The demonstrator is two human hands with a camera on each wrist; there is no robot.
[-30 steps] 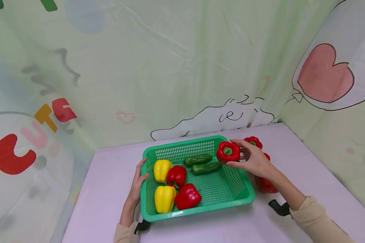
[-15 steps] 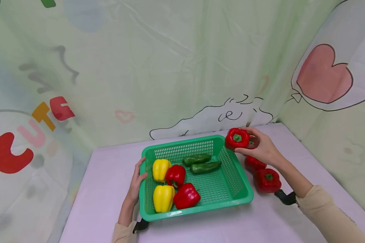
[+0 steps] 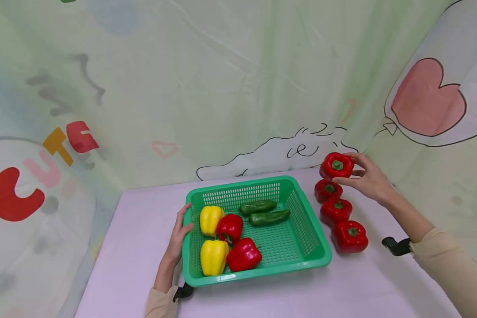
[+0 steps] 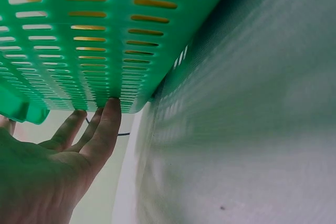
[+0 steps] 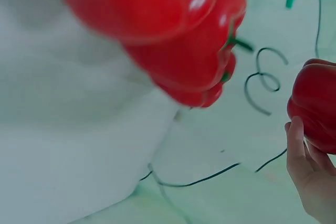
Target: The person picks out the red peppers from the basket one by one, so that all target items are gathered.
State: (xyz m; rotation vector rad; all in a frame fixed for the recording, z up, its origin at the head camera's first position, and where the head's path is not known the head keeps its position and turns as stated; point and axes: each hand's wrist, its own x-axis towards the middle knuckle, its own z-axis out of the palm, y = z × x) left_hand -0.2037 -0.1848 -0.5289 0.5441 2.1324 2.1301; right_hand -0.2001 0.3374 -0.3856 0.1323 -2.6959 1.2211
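Observation:
My right hand (image 3: 367, 179) holds a red bell pepper (image 3: 337, 165) by its side, stem facing up, beyond the far end of a row of three red bell peppers (image 3: 336, 211) on the table. In the right wrist view, the fingers and thumb sit around the held bell pepper (image 5: 317, 103). My left hand (image 3: 178, 234) grips the left side of a green plastic basket (image 3: 258, 273), thumb at the rim. The left wrist view shows its fingers (image 4: 107, 129) against the slotted outer wall.
Inside the basket are two yellow bell peppers (image 3: 214, 257), two red bell peppers (image 3: 244, 255) and two long green peppers (image 3: 269, 217). A pale table (image 3: 137, 256) lies beneath, with a printed curtain (image 3: 222, 101) behind and at both sides.
My right hand has carried the red bell pepper from over the basket's right end, rightward and away, past the row on the table. The left hand stays at the basket.

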